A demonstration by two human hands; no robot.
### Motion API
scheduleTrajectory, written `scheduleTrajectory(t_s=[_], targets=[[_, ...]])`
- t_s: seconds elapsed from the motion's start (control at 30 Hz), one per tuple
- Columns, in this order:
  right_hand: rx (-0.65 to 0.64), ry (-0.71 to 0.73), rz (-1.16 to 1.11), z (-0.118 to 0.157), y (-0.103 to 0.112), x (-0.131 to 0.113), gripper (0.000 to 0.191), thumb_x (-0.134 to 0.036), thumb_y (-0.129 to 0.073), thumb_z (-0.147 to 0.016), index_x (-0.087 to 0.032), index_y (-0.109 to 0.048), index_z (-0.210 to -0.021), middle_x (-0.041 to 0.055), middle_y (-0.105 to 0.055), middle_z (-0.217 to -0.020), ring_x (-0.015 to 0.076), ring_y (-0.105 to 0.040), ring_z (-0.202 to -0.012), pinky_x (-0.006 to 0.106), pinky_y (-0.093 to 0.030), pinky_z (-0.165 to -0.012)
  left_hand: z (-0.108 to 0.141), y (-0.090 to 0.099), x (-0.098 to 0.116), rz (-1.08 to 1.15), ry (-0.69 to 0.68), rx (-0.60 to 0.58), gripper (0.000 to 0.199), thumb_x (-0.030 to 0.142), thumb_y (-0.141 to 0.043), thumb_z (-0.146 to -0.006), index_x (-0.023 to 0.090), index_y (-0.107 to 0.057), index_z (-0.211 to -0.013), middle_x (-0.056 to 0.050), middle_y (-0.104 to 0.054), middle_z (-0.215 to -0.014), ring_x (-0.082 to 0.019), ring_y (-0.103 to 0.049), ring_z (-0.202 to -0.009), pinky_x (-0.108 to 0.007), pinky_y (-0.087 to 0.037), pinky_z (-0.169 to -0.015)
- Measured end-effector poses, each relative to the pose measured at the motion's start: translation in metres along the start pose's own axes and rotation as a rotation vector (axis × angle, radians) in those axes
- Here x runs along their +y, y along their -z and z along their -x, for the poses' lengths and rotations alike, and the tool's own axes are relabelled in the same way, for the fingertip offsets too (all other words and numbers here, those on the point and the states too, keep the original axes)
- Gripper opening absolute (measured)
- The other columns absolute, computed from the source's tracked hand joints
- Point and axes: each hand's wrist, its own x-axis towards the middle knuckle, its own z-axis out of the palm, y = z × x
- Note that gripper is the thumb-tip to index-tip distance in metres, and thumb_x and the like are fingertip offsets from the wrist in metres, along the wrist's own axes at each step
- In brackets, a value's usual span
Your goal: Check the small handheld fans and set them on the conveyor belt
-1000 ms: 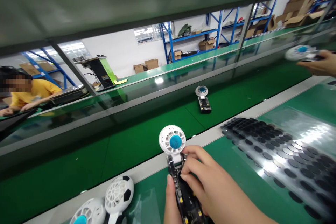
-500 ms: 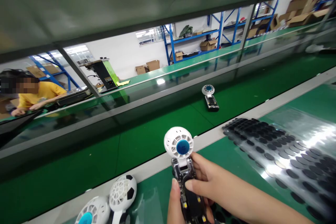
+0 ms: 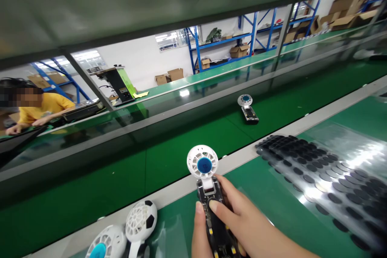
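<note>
Both hands hold a handheld fan [image 3: 213,217] with a round white head, a blue centre and a see-through body that shows a black circuit board. My right hand [image 3: 242,215] wraps the right side of the body, its thumb pressed on the front just below the neck. At the left edge of the body is my left hand [image 3: 200,231], of which mainly the thumb shows; its other fingers are hidden. Left of my hands lie a football-patterned fan [image 3: 140,221] and another white fan with a blue centre [image 3: 107,244].
A similar fan [image 3: 249,109] lies on the green conveyor belt [image 3: 181,149]. Plastic sheets of black round stickers [image 3: 317,173] cover the bench at right. A grey panel [image 3: 151,4] hangs overhead. Across the belt, a person in a yellow shirt [image 3: 56,105] works at left.
The fan on the belt has travelled right and slightly away. The held fan has shifted slightly left, and its head has turned a little. Both hands keep hold of it.
</note>
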Motion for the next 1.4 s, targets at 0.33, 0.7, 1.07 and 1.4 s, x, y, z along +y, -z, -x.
scheduleTrajectory(t_s=[0.33, 0.7, 1.07, 1.4], targets=[[-0.256, -0.104, -0.796, -0.04, 0.034, 0.035, 0.03, -0.042, -0.046, -0.085, -0.017, -0.056, -0.099, 0.0103, -0.056, -0.103, 0.0247, -0.055, -0.098, 0.039, -0.048, -0.077, -0.004, -0.007, 0.014, -0.084, -0.109, -0.198, 0.059, 0.064, -0.041, -0.075, 0.01, -0.066, -0.068, -0.007, -0.063, -0.055, -0.016, -0.057, -0.044, -0.039, -0.049, -0.067], [-0.266, -0.078, -0.82, -0.045, 0.03, 0.039, 0.021, -0.034, -0.051, -0.084, -0.018, -0.057, -0.098, 0.007, -0.059, -0.096, 0.0247, -0.058, -0.095, 0.043, -0.046, -0.08, -0.066, -0.053, 0.129, -1.126, -0.363, 0.364, 0.029, 0.035, -0.043, -0.086, 0.013, -0.05, -0.104, -0.006, -0.061, -0.087, -0.015, -0.06, -0.07, -0.03, -0.049, -0.061], [-0.205, 0.006, -0.972, -0.057, 0.038, 0.036, 0.026, -0.04, -0.049, -0.083, -0.018, -0.061, -0.092, 0.0039, -0.063, -0.086, 0.0184, -0.06, -0.085, 0.037, -0.044, -0.083, -0.082, -0.077, 0.154, -2.035, -0.655, 0.518, 0.031, 0.029, -0.047, -0.084, 0.012, -0.052, -0.11, -0.014, -0.047, -0.122, -0.029, -0.042, -0.114, -0.052, -0.033, -0.093], [-0.178, 0.027, -0.967, -0.058, 0.036, 0.038, 0.024, -0.039, -0.06, -0.074, -0.018, -0.062, -0.087, 0.0018, -0.064, -0.08, 0.0156, -0.06, -0.078, 0.035, -0.044, -0.08, 0.024, 0.035, -0.005, -2.492, -1.036, -0.21, 0.06, 0.045, -0.038, -0.082, 0.015, -0.035, -0.134, -0.016, -0.032, -0.138, -0.037, -0.032, -0.123, -0.052, -0.044, -0.088]])
